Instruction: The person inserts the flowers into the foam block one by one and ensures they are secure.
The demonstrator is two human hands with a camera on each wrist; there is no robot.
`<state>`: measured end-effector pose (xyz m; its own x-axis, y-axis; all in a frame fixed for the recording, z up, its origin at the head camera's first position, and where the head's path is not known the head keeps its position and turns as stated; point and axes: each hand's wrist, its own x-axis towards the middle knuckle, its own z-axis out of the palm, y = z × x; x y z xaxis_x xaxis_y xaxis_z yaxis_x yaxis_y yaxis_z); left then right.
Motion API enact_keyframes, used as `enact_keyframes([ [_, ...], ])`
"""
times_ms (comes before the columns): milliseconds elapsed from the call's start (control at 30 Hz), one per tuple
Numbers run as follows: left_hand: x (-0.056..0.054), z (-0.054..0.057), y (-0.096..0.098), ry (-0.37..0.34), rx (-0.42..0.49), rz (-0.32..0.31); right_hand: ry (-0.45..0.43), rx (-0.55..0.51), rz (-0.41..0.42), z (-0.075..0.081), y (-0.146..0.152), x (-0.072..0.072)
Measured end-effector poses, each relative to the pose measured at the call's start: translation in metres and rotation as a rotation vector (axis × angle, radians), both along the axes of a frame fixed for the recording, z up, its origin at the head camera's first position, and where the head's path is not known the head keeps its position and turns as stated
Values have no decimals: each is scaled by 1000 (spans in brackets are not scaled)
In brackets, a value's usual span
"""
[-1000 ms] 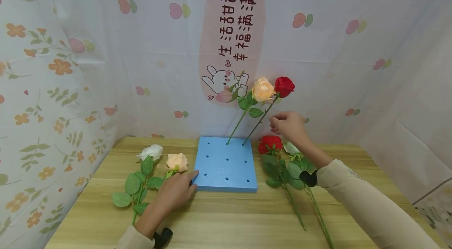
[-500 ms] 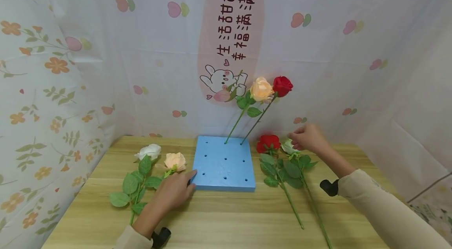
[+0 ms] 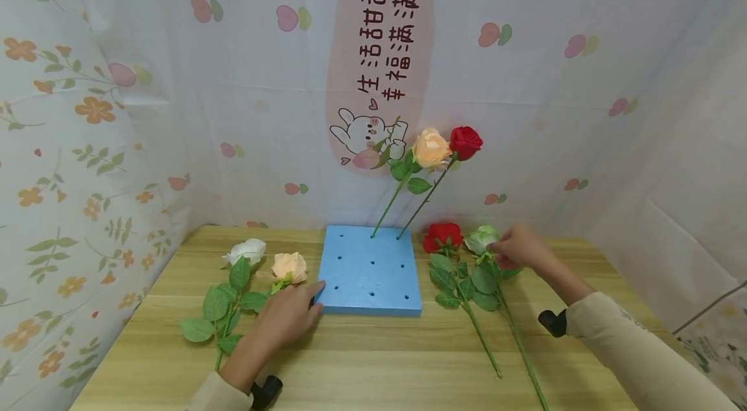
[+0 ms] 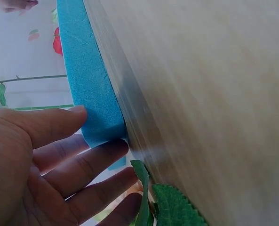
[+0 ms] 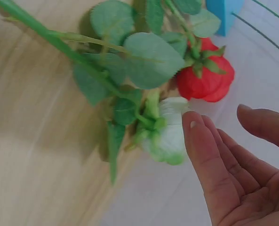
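Note:
My left hand (image 3: 286,317) rests at the near left corner of a blue foam block (image 3: 356,275) with rows of holes. In the left wrist view its fairly straight thumb and fingers touch the block's edge (image 4: 90,75). My right hand (image 3: 522,247) is beside the head of a greenish-white rose (image 3: 481,240) lying on the table. The right wrist view shows the thumb and fingers apart, with the white rose (image 5: 170,134) just beyond the fingertips. A peach rose (image 3: 432,148) and a red rose (image 3: 465,142) stand tilted in the block's back holes.
Another red rose (image 3: 443,238) lies between the block and the greenish-white rose. On the left lie a white rose (image 3: 246,250) and a peach rose (image 3: 289,267), near the left hand. A printed curtain (image 3: 262,139) hangs behind the wooden table (image 3: 350,359).
My right hand has moved from beside the standing red rose, right and down to the lying greenish-white rose. The left hand has stayed at the block's corner.

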<state>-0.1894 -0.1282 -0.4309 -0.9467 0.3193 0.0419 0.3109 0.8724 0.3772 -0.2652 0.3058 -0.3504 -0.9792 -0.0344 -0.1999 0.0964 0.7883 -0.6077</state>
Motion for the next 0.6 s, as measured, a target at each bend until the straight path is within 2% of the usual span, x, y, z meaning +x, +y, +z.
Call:
enact_keyframes([
  [300, 0, -1, -1, -2, 12, -5, -61, 30, -8, -20, 7, 9],
  [400, 0, -2, -1, 6, 10, -4, -77, 64, 14, -25, 9, 10],
  [600, -1, -3, -1, 2, 12, -3, -61, 71, 28, -40, 10, 12],
])
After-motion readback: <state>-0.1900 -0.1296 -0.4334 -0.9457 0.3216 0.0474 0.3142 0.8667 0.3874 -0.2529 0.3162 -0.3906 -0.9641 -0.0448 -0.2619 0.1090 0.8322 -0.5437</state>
